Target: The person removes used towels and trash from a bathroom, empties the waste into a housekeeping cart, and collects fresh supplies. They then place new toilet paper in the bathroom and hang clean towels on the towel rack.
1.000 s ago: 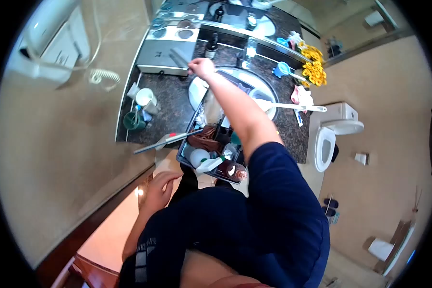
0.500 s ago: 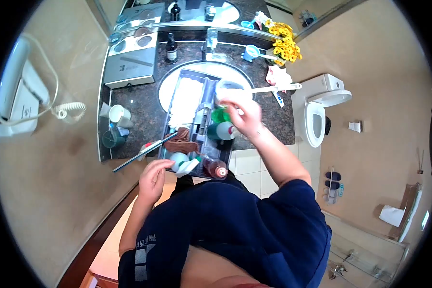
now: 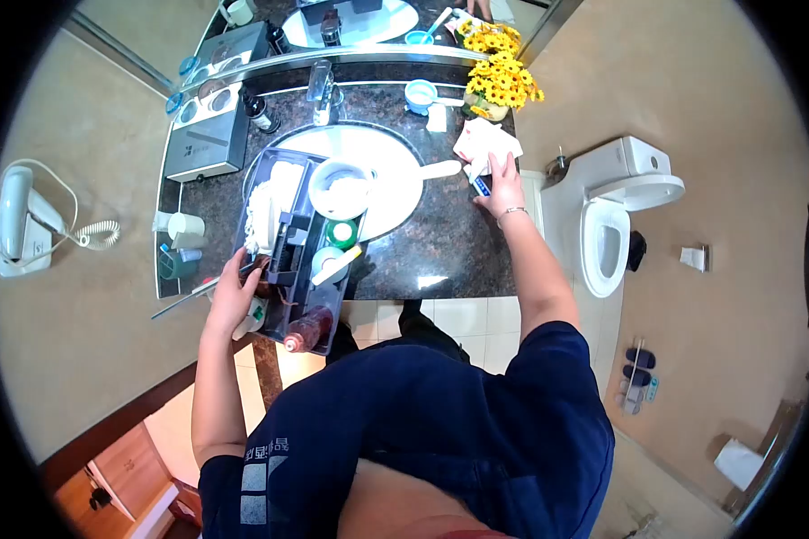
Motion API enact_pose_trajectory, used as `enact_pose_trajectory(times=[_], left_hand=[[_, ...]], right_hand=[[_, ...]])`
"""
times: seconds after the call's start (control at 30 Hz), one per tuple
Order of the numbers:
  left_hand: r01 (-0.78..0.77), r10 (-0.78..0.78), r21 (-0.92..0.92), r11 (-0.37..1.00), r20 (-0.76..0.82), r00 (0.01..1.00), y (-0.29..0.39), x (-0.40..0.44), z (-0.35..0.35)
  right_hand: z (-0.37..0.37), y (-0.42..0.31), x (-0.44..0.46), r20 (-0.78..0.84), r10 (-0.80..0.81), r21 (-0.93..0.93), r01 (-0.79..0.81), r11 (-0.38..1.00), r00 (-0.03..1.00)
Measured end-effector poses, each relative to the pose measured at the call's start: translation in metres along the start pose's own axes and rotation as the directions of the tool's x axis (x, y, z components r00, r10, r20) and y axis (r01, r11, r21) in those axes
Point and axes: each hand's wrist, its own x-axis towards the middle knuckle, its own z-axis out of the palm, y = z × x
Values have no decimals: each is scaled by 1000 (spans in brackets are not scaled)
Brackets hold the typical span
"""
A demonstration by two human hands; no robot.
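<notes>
A dark cleaning caddy rests over the sink and the counter's front edge. My left hand is at its left wall, thumb and fingers around the rim, fingertips partly hidden. Inside lie white cloths, a green-topped bottle, a bottle of dark red liquid and other bottles. On the caddy's far end sits a white dipper, its handle pointing right. My right hand reaches to the counter's right side, fingers stretched onto a crumpled pinkish-white cloth, beside a small blue-and-white packet.
Along the mirror stand a grey box, a dark pump bottle, the faucet, a light-blue cup and yellow flowers. White cups stand at left. A toilet with raised lid is at right.
My right hand has moved from above the caddy to the cloth on the right. My left hand has come up to the caddy's left wall. The view has shifted.
</notes>
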Motion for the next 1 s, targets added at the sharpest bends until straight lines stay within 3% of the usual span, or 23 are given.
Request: enact_pose_trajectory(times=[0.07, 0.17, 0.23, 0.37, 0.43, 0.5, 0.53, 0.57, 0.63, 0.7, 0.77, 0.93, 1.0], left_hand=[[63, -63, 18, 998, 11, 998, 1, 3, 8], [117, -114, -118, 986, 31, 993, 2, 6, 19], [139, -118, -292, 946, 89, 989, 14, 9, 24], [149, -125, -190, 970, 130, 984, 15, 21, 32], [133, -117, -132, 982, 120, 986, 24, 28, 36], [220, -155, -317, 923, 218, 963, 21, 33, 41], [146, -86, -325, 934, 194, 977, 16, 34, 46], [151, -90, -328, 932, 192, 977, 10, 34, 48], [148, -44, -399, 905, 259, 965, 10, 38, 51], [132, -14, -453, 882, 254, 967, 6, 42, 53], [215, 0, -614, 760, 330, 944, -4, 42, 52], [460, -42, -655, 599, 548, 835, 1, 49, 36], [467, -29, -628, 623, 578, 816, -6, 50, 37]], right_hand=[[6, 12, 21, 31, 6, -24, -5, 1000, 999], [26, 34, 51, 187, 4, -19, 0, 1000, 982], [32, 42, 65, 121, -190, -92, 202, 975, 974], [20, 44, 89, 162, -291, -82, 307, 948, 943], [22, 45, 100, 163, -293, -101, 311, 945, 942], [27, 42, 101, 129, -264, -157, 282, 946, 956], [28, 39, 98, 126, -225, -162, 244, 956, 966], [30, 36, 90, 130, -229, -164, 249, 955, 965], [19, 26, 59, -74, -168, -53, 164, 985, 983], [12, 22, 22, -69, -132, 11, 133, 991, 989], [30, 27, -22, -257, -116, 154, 159, 975, 959], [57, 26, -165, -150, 22, 390, 39, 920, 988], [64, 22, -224, -106, 79, 449, -23, 893, 991]])
